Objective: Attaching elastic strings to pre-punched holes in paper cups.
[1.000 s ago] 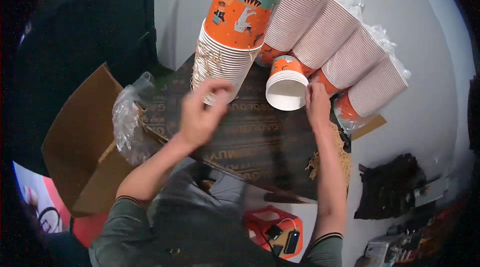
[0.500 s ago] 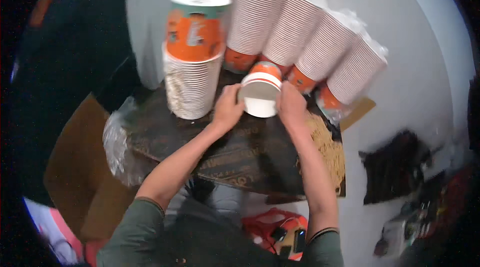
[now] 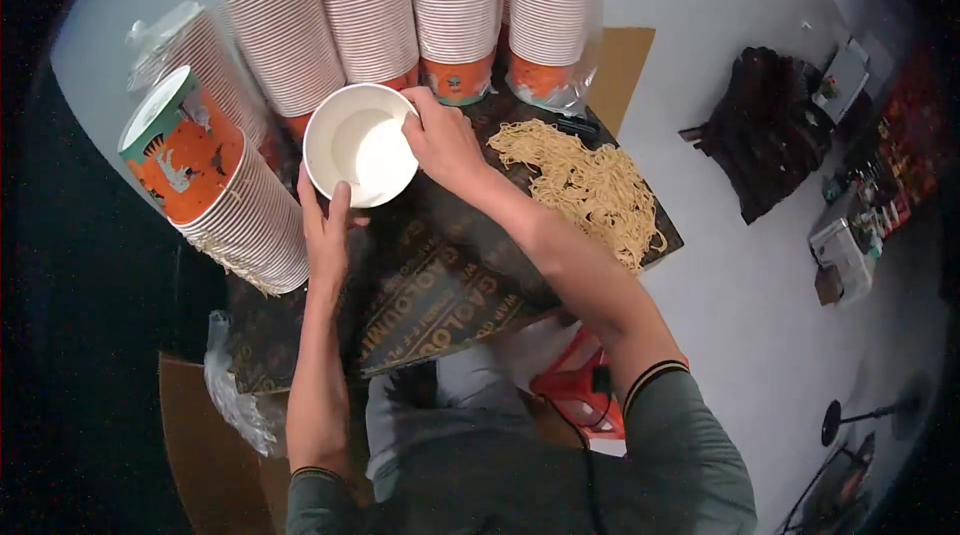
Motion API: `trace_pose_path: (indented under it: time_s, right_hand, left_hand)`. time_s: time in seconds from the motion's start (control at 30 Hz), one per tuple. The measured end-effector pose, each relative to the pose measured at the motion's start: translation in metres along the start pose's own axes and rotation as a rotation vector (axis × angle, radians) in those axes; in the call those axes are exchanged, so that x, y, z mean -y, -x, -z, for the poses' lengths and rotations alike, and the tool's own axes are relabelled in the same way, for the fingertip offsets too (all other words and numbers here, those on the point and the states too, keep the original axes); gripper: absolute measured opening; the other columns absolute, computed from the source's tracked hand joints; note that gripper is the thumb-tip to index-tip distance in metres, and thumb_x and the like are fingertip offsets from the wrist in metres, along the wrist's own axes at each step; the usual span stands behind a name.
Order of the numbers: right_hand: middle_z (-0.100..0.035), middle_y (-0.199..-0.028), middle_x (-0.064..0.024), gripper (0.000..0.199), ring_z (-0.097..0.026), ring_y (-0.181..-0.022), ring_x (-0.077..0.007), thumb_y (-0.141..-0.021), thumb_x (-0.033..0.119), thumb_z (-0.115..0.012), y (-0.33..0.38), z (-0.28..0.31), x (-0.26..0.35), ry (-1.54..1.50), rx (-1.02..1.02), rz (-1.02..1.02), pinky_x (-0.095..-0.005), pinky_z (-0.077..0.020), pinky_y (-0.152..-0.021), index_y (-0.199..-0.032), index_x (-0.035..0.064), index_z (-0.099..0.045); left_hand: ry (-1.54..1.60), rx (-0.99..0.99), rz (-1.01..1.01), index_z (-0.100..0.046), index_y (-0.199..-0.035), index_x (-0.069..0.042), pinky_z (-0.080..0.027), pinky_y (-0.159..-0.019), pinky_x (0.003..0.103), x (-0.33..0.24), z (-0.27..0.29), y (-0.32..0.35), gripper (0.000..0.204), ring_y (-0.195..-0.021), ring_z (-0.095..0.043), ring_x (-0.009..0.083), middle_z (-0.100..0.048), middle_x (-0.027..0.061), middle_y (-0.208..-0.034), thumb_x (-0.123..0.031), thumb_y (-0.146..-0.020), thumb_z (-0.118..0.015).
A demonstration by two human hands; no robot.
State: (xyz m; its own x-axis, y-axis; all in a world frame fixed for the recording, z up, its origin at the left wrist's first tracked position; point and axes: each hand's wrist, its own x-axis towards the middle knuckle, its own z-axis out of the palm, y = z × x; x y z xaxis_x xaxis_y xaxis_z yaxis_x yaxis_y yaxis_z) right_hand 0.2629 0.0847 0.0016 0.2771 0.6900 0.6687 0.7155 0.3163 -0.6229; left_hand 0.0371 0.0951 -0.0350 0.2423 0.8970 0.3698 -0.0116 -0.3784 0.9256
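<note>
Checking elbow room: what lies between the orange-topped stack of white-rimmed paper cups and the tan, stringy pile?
In the head view: left hand, round white-lined paper cup, right hand and forearm, over black printed board.

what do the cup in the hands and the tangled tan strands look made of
The cup: probably coated paper, smooth and white inside with a rounded rim. The tangled tan strands: perhaps rubber or cord, matte, thin and looping; the look leaves it open.

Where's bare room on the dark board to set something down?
Bare: the dark board between the held cup, both forearms and the near edge. Crowded: wrapped cup stacks along the back, another cup stack at left, tangled strands at right.
</note>
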Motion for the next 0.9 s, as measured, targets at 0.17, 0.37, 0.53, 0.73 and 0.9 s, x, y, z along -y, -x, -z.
trace_pose_path:
  time_s: [0.17, 0.37, 0.53, 0.73, 0.9]
  right_hand:
    - [-0.079, -0.092, -0.0156, 0.040, -0.074, -0.061, -0.0219, -0.103, 0.011, -0.056, 0.016, 0.031, 0.047, -0.294, 0.122, -0.230, -0.0371, -0.0610, -0.053, -0.141, 0.0006, -0.064]
    - [-0.072, -0.095, -0.0101, 0.047, -0.068, -0.059, -0.0144, -0.104, 0.011, -0.056, 0.065, 0.057, 0.044, -0.641, 0.465, -0.609, -0.0322, -0.0635, -0.050, -0.149, -0.0050, -0.057]
    - [-0.071, -0.102, -0.0127, 0.052, -0.069, -0.063, -0.0151, -0.111, 0.028, -0.062, 0.093, 0.050, 0.014, -0.727, 0.494, -0.670, -0.0334, -0.0657, -0.055, -0.151, -0.0052, -0.055]
    - [-0.079, -0.110, -0.0087, 0.039, -0.072, -0.071, -0.0125, -0.110, 0.029, -0.065, 0.100, 0.108, -0.014, -0.464, 0.170, -0.557, -0.0272, -0.0602, -0.062, -0.138, 0.0011, -0.066]
    - [-0.068, -0.088, -0.0010, 0.030, -0.059, -0.069, -0.0080, -0.108, 0.029, -0.071, 0.113, 0.185, -0.103, 0.074, 0.056, -0.520, -0.0264, -0.0483, -0.064, -0.098, 0.0006, -0.071]
  left_hand:
    - [0.128, 0.033, -0.056, -0.021, -0.174, -0.009, -0.057, -0.075, 0.029, -0.019, 0.014, 0.029, 0.078, -0.100, -0.065, 0.0166, -0.057, 0.0112, -0.143, -0.030, -0.108, -0.058]
    - [-0.169, 0.018, 0.144, -0.033, -0.170, -0.011, -0.049, -0.069, 0.025, -0.051, 0.015, 0.086, 0.070, -0.084, -0.058, 0.0107, -0.064, 0.0073, -0.123, -0.027, -0.108, -0.060]
    - [-0.220, 0.068, 0.232, -0.038, -0.168, -0.009, -0.052, -0.068, 0.027, -0.030, 0.015, 0.091, 0.070, -0.082, -0.063, 0.0116, -0.068, 0.0073, -0.111, -0.042, -0.111, -0.062]
    - [-0.186, 0.006, 0.287, -0.036, -0.168, -0.003, -0.057, -0.084, 0.034, -0.007, 0.034, 0.101, 0.074, -0.103, -0.067, 0.0192, -0.061, 0.0165, -0.149, -0.041, -0.110, -0.063]
    - [-0.098, -0.081, 0.133, -0.036, -0.168, -0.003, -0.056, -0.096, 0.035, -0.011, 0.026, 0.124, 0.076, -0.110, -0.066, 0.0195, -0.049, 0.0157, -0.162, -0.020, -0.103, -0.072]
